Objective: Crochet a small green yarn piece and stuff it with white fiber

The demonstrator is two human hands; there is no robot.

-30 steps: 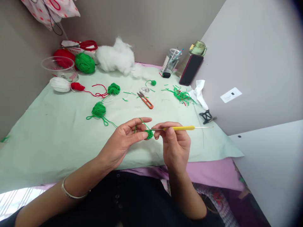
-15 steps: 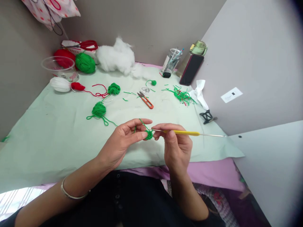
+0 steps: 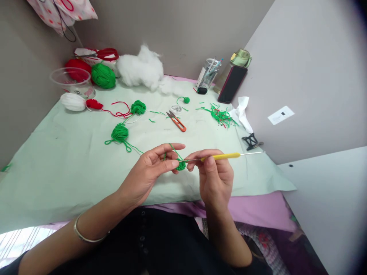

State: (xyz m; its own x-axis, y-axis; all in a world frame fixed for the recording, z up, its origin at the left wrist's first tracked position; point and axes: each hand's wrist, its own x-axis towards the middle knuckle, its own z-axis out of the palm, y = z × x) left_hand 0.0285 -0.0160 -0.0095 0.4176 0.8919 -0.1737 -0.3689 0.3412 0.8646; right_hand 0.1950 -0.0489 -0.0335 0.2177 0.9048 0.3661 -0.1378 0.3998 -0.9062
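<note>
A small green crochet piece (image 3: 181, 165) is pinched between the thumb and fingers of my left hand (image 3: 156, 164). Green yarn runs up from it over my raised left index finger, and a strand trails back to a loose green yarn bundle (image 3: 119, 133) on the table. My right hand (image 3: 215, 173) grips the yellow handle of a crochet hook (image 3: 225, 156). The hook's thin metal shaft reaches left to the crochet piece, its tip at the stitches by my left thumb. Its other metal end points right, into the air.
Orange thread snips (image 3: 176, 121) lie beyond my hands. Green and red yarn scraps (image 3: 222, 116), a black claw clip (image 3: 251, 141) and a leaning phone (image 3: 232, 84) are at the right. White stuffing (image 3: 140, 69), a green yarn ball (image 3: 103, 75) and a clear tub (image 3: 71, 82) stand at the back left.
The crochet hook has shifted left, its right end tilting up a little, so its tip now lies across the green piece. My left hand has barely moved.
</note>
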